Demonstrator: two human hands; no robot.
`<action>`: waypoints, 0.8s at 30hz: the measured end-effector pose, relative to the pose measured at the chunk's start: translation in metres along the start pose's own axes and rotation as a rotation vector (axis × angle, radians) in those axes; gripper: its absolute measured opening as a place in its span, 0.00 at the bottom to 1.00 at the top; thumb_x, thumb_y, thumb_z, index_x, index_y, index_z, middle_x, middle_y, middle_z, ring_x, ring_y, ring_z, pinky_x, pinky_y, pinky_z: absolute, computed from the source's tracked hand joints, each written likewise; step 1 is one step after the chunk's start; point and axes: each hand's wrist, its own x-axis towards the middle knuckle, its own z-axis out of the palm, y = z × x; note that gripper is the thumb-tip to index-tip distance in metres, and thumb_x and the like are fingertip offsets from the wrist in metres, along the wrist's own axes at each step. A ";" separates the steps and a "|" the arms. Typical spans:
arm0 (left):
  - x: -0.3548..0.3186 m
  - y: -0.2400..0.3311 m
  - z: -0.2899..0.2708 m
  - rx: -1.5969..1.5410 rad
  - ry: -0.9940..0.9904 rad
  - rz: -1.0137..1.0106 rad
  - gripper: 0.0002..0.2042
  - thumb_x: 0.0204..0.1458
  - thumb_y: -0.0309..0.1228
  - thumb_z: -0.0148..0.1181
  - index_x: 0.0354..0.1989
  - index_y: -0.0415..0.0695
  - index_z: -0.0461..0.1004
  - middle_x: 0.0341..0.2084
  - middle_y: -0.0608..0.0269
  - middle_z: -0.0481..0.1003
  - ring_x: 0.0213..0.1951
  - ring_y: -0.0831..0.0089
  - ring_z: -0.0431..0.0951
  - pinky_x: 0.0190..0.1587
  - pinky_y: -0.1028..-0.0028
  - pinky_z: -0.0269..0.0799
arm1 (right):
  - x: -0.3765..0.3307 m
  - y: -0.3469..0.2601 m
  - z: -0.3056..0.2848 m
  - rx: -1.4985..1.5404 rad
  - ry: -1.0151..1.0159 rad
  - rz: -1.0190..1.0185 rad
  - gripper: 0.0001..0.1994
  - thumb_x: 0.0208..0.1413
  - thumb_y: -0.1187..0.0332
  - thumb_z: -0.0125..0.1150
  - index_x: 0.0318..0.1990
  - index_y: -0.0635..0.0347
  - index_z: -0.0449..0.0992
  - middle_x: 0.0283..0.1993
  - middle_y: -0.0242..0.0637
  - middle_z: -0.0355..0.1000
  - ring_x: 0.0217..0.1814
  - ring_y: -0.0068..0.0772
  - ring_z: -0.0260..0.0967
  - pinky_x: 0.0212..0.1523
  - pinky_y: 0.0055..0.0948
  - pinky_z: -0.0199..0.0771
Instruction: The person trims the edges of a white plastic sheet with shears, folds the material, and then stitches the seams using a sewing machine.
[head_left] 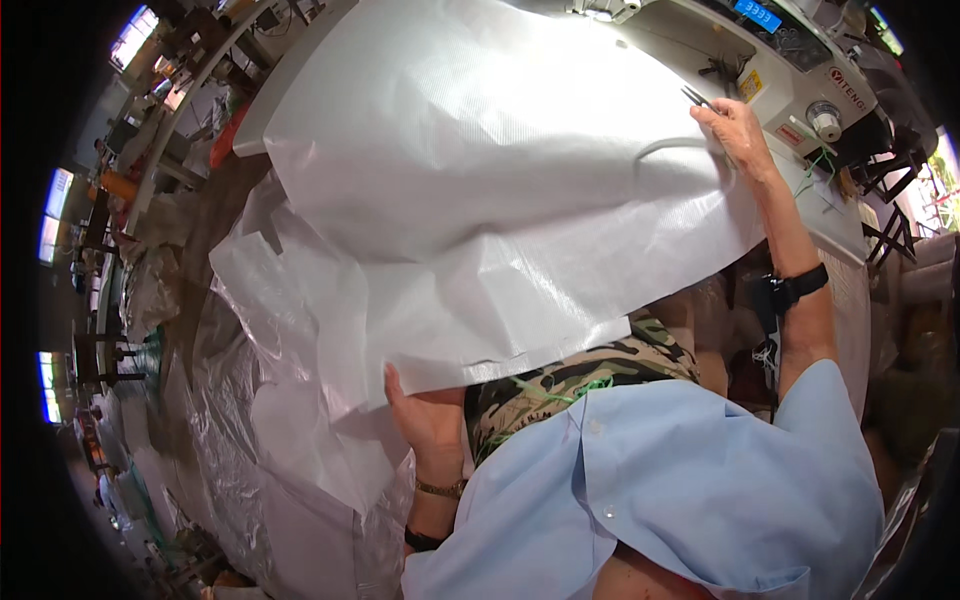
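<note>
White woven sheet on sewing machine: left hand grips its near edge, right hand pinches small snips.

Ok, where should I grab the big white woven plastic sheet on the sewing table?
Probably the near hanging edge of the white woven plastic sheet, coming from below on the person's left, where the left hand already pinches it. That edge droops free off the table, while the right hand pins the far corner beside the sewing machine.
</note>
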 end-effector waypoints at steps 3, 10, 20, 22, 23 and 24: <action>-0.003 0.008 0.005 0.001 -0.061 0.083 0.28 0.59 0.51 0.52 0.62 0.46 0.63 0.58 0.58 0.68 0.60 0.58 0.66 0.58 0.50 0.67 | -0.009 -0.006 0.007 0.142 -0.022 -0.107 0.21 0.52 0.53 0.63 0.24 0.65 0.71 0.20 0.29 0.61 0.25 0.23 0.56 0.28 0.29 0.58; 0.033 0.031 -0.007 0.140 0.129 0.084 0.21 0.60 0.37 0.55 0.60 0.41 0.65 0.53 0.58 0.71 0.54 0.61 0.72 0.55 0.56 0.71 | -0.052 -0.027 -0.014 0.388 -0.026 -0.296 0.17 0.57 0.62 0.62 0.23 0.59 0.62 0.21 0.20 0.50 0.25 0.13 0.46 0.25 0.21 0.47; 0.058 0.107 0.153 0.338 -0.103 0.710 0.18 0.61 0.36 0.52 0.54 0.36 0.69 0.50 0.56 0.73 0.52 0.66 0.73 0.55 0.67 0.71 | -0.135 0.015 -0.038 0.184 0.214 -0.362 0.18 0.56 0.64 0.64 0.24 0.61 0.61 0.19 0.35 0.52 0.21 0.23 0.49 0.22 0.27 0.52; 0.068 0.107 0.180 0.346 -0.205 0.699 0.19 0.61 0.37 0.51 0.54 0.35 0.69 0.50 0.55 0.73 0.52 0.65 0.73 0.55 0.66 0.71 | -0.160 0.034 -0.035 0.194 0.216 -0.357 0.14 0.56 0.64 0.63 0.26 0.62 0.66 0.19 0.38 0.56 0.20 0.27 0.54 0.23 0.30 0.57; 0.073 0.099 0.189 0.449 -0.295 0.912 0.21 0.61 0.38 0.51 0.55 0.33 0.68 0.50 0.54 0.72 0.53 0.63 0.72 0.56 0.65 0.70 | -0.172 0.045 -0.038 0.112 0.254 -0.417 0.13 0.56 0.65 0.63 0.27 0.62 0.68 0.20 0.39 0.58 0.21 0.30 0.57 0.24 0.31 0.58; 0.080 0.092 0.199 0.591 -0.449 1.173 0.23 0.61 0.40 0.50 0.56 0.31 0.67 0.51 0.53 0.72 0.54 0.61 0.72 0.57 0.64 0.69 | -0.184 0.056 -0.042 0.052 0.266 -0.443 0.11 0.56 0.65 0.62 0.29 0.62 0.70 0.21 0.40 0.60 0.21 0.33 0.59 0.25 0.32 0.60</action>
